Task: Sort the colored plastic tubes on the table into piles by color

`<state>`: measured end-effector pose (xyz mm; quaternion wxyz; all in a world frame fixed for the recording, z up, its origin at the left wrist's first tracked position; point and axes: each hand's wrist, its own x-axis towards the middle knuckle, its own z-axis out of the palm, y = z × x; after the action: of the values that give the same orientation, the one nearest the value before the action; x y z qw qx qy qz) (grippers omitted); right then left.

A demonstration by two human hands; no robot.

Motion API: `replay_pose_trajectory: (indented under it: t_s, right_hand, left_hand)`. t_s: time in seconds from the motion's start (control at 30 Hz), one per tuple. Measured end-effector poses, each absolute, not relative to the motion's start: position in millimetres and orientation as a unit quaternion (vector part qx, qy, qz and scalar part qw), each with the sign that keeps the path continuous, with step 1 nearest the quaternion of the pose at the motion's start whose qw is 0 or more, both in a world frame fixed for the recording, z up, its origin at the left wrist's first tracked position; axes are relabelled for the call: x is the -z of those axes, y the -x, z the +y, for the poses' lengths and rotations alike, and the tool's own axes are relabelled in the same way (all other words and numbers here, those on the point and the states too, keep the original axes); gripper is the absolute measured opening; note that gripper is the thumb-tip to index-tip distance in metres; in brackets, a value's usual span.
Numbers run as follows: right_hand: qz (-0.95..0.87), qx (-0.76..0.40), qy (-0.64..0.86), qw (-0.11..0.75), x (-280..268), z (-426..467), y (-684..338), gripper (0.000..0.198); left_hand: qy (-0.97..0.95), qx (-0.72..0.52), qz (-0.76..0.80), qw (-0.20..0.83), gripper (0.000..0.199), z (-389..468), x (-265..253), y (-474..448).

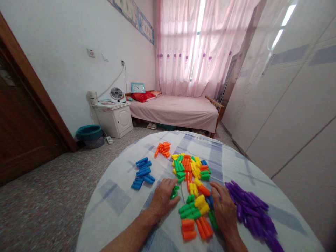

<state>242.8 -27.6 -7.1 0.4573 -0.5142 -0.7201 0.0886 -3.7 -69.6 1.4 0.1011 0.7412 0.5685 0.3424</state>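
My left hand (164,196) is curled round a few green bullet-shaped plastic pieces (175,191), low over the cloth. My right hand (224,206) lies palm down with its fingers stretched forward, beside blue pieces (210,200) and partly over a green piece (213,220). Between the hands sits a mixed group of green pieces (189,211), yellow pieces (202,204) and orange pieces (204,228). Further off, another mixed cluster (187,164) spreads in several colours. Whether my right fingertips touch a piece is unclear.
Blue pieces (143,172) and a small orange heap (163,149) lie on the left of the round table (110,217), covered by a checked cloth. A large purple pile (252,210) is at right. Beyond are a bed (178,108), a white cabinet (115,117) and a bin (89,134).
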Motion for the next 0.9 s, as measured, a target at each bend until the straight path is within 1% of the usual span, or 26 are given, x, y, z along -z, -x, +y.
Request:
replay_pose_trajectory:
  t_s: [0.2,0.4,0.5,0.67,0.73,0.83,0.9]
  right_hand:
    - [-0.694,-0.194,0.519,0.461,-2.0,-33.0,-234.1,0.043]
    - [-0.676,-0.258,0.521,0.452,-5.0,-35.6,-232.1,0.056]
    - [-0.667,-0.277,0.532,0.443,-3.3,-32.5,-234.9,0.059]
    - [-0.68,-0.258,0.529,0.438,-0.4,-27.3,-240.0,0.064]
    - [-0.693,-0.24,0.523,0.434,0.5,-26.3,-241.8,0.065]
    - [-0.716,-0.204,0.513,0.426,1.8,-25.5,-243.7,0.066]
    - [-0.723,-0.19,0.512,0.424,2.6,-25.4,-244.2,0.064]
  left_hand:
    - [-0.747,-0.323,0.575,0.086,0.039,-67.7,-5.6,3.3]
    - [-0.784,-0.219,0.579,0.041,0.023,-85.5,-29.0,14.9]
    - [-0.811,-0.194,0.552,-0.002,0.023,-107.9,-35.2,30.9]
    - [-0.835,-0.219,0.498,-0.076,0.029,-150.0,-29.0,62.0]
    - [-0.837,-0.218,0.495,-0.083,0.031,-161.8,-23.4,69.5]
    - [-0.832,-0.225,0.501,-0.079,0.026,-170.8,-15.7,73.9]
    - [-0.833,-0.228,0.498,-0.08,0.029,-171.6,-13.7,74.0]
